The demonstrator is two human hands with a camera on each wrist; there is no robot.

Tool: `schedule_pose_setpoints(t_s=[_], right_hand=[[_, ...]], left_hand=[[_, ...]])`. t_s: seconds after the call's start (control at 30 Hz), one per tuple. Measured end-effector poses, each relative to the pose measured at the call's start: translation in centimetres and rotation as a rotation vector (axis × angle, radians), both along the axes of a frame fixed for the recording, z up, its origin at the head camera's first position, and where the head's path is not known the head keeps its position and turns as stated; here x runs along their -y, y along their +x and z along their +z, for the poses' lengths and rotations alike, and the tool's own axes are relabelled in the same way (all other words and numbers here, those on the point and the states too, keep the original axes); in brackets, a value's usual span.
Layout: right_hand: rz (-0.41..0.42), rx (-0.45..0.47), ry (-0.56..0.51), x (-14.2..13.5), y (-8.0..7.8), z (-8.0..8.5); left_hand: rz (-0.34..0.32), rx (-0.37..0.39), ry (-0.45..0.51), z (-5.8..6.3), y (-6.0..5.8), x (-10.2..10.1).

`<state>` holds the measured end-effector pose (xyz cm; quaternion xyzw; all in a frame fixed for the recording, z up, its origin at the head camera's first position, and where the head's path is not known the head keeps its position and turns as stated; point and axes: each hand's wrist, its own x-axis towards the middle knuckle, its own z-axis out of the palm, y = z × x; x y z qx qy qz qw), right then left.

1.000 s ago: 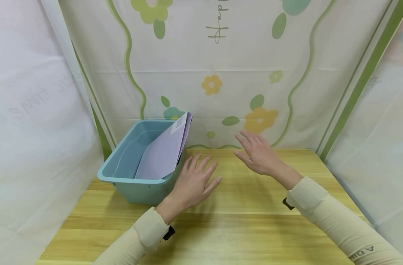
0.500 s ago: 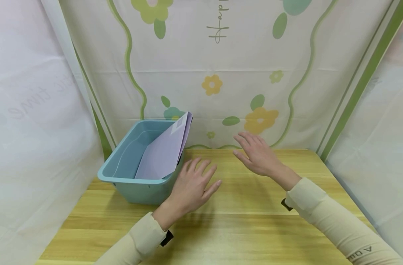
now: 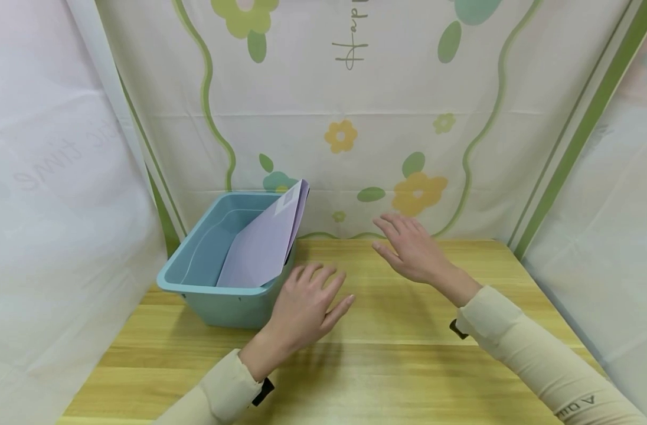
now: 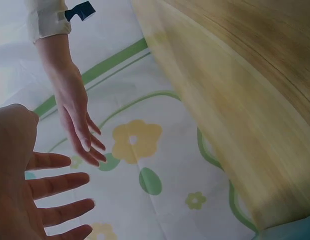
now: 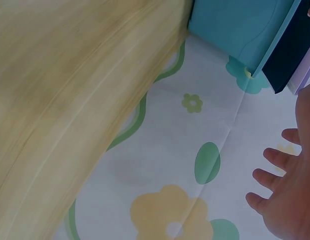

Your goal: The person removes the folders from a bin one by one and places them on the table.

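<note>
A light blue plastic basin [image 3: 222,307] stands on the left of the table. Leaning inside it is a lilac folder [image 3: 260,242] with a pale label near its top, its upper corner sticking out above the rim. In the right wrist view a dark flat panel [image 5: 290,50] shows beside the folder's lilac edge. My left hand [image 3: 307,307] hovers just right of the basin, fingers spread and holding nothing. Farther right, my right hand [image 3: 414,248] is raised over the back of the table with relaxed, empty fingers.
The wooden table [image 3: 387,378] runs back to a white cloth [image 3: 291,88] printed with flowers. More pale cloth hangs at the left [image 3: 63,206] and right sides. Black straps show at both sleeve cuffs.
My left hand has drawn back slightly toward me. The right hand has shifted a little to the left and down. The basin and folder have stayed in place.
</note>
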<state>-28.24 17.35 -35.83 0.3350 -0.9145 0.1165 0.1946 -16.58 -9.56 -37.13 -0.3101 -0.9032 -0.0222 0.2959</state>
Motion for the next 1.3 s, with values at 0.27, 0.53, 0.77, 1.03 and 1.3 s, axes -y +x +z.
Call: schedule_pose_setpoints(t_s=[0.27, 0.53, 0.77, 1.03, 1.3], right_hand=[[0.006, -0.004, -0.01, 0.0, 0.1, -0.2], [0.014, -0.011, -0.01, 0.2, 0.0, -0.2], [0.021, -0.02, -0.007, 0.7, 0.1, 0.0], [0.036, -0.004, -0.013, 1.6, 0.2, 0.1], [0.047, 0.015, -0.032, 2.3, 0.5, 0.1]], left_hand=[[-0.046, -0.094, 0.011, 1.2, 1.3, 0.2], [-0.103, -0.258, 0.131, 2.8, 1.9, 1.0], [-0.086, -0.263, 0.206, 3.7, 2.3, 2.2], [-0.041, -0.245, 0.31, 4.1, 2.3, 4.1], [0.034, -0.229, 0.346, 3.6, 2.2, 6.9]])
